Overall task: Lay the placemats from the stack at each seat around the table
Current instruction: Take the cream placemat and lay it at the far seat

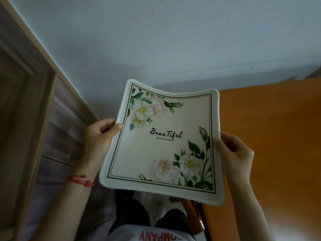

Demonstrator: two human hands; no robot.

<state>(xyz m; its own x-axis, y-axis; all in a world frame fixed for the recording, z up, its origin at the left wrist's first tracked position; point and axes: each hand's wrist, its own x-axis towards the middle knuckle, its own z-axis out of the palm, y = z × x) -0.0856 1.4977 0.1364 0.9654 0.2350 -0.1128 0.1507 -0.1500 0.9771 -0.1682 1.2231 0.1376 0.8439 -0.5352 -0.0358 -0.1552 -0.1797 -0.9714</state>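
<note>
Both hands hold 1 placemat (161,141) in the air, and I log the items as follows, each placed relative to the orange table (271,153).

Left hand (99,136): off the table's left side, gripping the placemat's left edge, thumb on the printed face, fingers curled behind. A red string bracelet (81,180) sits on that wrist.

Right hand (233,153): over the table's left margin, gripping the placemat's right edge, thumb on the border, fingers wrapped behind.

Placemat: cream, with rounded corners, a dark double-line frame, white and pale pink flowers with green leaves at the upper left and lower right corners, and the script "Beautiful" at the centre. It is held up, not lying on the table, and most of it hangs left of the table's left edge, with its right border overlapping the tabletop in my view. The far edge sags in the middle. The small line under the script is too fine for me to read.

White wall (156,40): beyond the table's far end.

Wooden door frame (34,101): well left of the table.

Person's dark trousers (132,214) and a white garment with red lettering (156,236): below the placemat, beside the table's near left corner.

Brown object (194,209), possibly a chair: just beside that corner.
</note>
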